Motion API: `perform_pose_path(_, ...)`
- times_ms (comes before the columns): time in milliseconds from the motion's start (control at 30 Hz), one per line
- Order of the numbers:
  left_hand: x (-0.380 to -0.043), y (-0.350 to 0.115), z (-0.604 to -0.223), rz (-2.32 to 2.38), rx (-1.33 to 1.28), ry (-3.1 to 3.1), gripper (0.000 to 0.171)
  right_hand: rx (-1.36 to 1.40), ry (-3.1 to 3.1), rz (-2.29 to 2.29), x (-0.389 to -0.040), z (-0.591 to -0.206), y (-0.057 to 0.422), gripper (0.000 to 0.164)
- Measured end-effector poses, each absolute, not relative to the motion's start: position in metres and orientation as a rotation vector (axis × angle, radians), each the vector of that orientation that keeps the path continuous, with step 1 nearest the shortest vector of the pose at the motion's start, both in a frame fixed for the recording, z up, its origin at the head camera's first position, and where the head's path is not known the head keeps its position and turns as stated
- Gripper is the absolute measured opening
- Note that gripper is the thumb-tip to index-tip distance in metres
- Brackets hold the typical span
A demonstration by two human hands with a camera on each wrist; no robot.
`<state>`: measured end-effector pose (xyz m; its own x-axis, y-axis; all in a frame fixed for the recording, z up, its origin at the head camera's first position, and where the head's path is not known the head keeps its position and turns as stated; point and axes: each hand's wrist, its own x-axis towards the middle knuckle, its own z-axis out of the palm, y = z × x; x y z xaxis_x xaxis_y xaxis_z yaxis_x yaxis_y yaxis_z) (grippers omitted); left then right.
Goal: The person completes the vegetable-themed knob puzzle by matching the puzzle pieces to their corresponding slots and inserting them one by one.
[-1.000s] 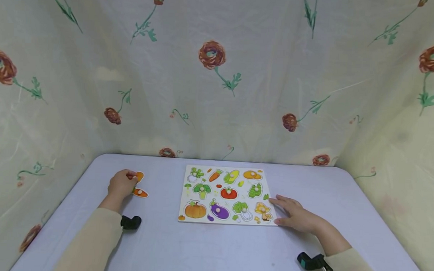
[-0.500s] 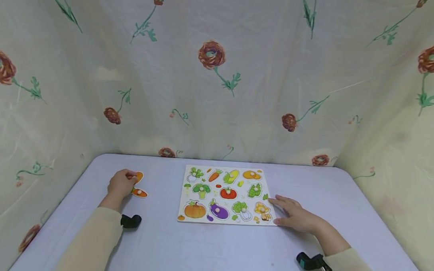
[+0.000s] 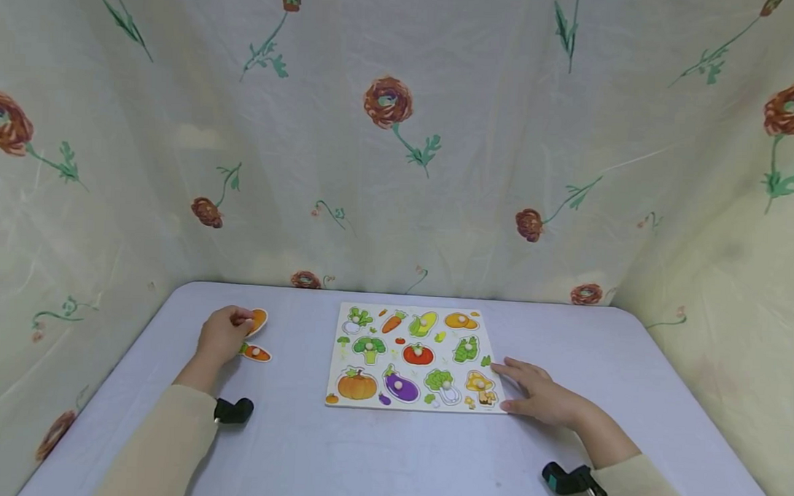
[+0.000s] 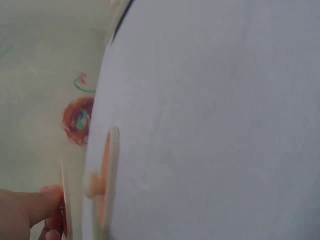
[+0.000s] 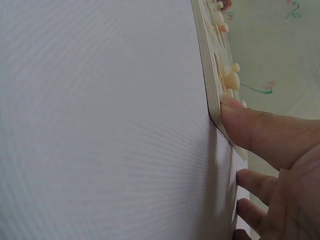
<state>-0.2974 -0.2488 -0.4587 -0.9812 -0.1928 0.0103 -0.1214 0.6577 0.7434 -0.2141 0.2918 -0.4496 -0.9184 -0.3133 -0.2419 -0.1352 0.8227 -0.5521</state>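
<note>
My left hand (image 3: pixel 222 337) pinches a flat orange puzzle piece (image 3: pixel 258 321) with a pale edge; the fingers cover part of its picture. In the left wrist view this piece is seen edge-on, raised off the tabletop. A carrot puzzle piece (image 3: pixel 257 353) with a small round knob lies on the table just in front of that hand. At the right side of the vegetable puzzle board (image 3: pixel 405 401), my right hand (image 3: pixel 549 398) has its thumb on the near corner. Its other fingers are extended beside the edge.
The board shows several vegetables, among them a tomato (image 3: pixel 418 354) and an eggplant (image 3: pixel 402 385) with knobs. A white cloth covers the table (image 3: pixel 389 459), and flowered curtains (image 3: pixel 465 170) hang behind and at both sides. Black wrist cameras (image 3: pixel 234 411) sit at the sleeves.
My left hand has risen slightly with the orange puzzle piece, which has tilted and moved a little up and right. The carrot piece, the board and my right hand stay put.
</note>
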Motion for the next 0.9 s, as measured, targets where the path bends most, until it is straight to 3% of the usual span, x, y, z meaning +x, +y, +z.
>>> perform_pose_path(900,-0.262,-0.172,-0.438,-1.32,-0.071,-2.961,0.013,-0.381,2.686,-0.756,-0.214,-0.451,0.293,0.075)
